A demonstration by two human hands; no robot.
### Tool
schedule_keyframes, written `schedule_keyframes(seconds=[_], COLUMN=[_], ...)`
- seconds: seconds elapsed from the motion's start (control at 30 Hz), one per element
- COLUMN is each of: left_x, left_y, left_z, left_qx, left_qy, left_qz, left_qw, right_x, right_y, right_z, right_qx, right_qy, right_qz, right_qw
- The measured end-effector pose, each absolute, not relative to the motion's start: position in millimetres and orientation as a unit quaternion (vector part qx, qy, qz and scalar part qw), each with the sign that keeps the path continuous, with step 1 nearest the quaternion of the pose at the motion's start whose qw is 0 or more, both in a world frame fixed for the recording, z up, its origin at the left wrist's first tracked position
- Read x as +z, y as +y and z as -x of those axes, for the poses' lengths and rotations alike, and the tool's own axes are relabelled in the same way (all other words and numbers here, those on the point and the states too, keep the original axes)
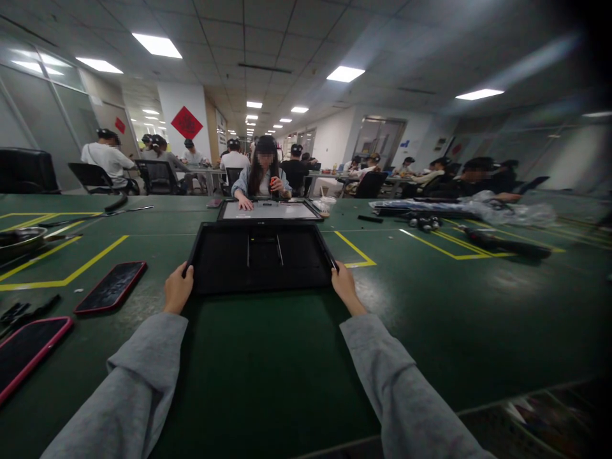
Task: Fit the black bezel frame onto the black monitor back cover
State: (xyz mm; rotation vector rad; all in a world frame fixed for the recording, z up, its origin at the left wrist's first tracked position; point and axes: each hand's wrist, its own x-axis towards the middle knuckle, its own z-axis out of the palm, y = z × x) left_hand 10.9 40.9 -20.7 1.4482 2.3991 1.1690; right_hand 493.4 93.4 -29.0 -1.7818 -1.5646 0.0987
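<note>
A black monitor back cover point(220, 261), a shallow rectangular shell with its hollow side toward me, is tilted up over the green table. Two thin bright metal strips show near its middle. My left hand point(178, 288) grips its left edge, thumb on the near side. On the opposite edge my right hand point(346, 288) is closed in the same way. Just beyond the shell lies a flat panel with a grey face and dark frame point(287, 209); a person across the table point(266, 169) rests one hand on it and holds a small red and black object.
Two phones in red cases point(112, 287) lie to the left, near a metal bowl point(21, 241). Yellow tape marks the green table point(449, 319). A dark power tool point(502, 243) and plastic-wrapped parts point(430, 209) lie at right. Several people sit behind.
</note>
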Motion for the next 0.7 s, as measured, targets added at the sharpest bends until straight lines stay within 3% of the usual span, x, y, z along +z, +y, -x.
schedule_keyframes(seconds=[0.47,0.7], left_x=[-14,-11], left_y=[42,42], left_z=[3,8], left_qx=[0.306,0.232], left_qy=[0.807,0.816], left_qz=[-0.503,-0.528], left_qw=[0.044,0.034], right_x=[-28,-21], right_y=[98,96], right_z=[-504,-509], right_qx=[0.078,0.083], right_qy=[-0.572,-0.596], right_qz=[0.713,0.744], right_qw=[0.398,0.29])
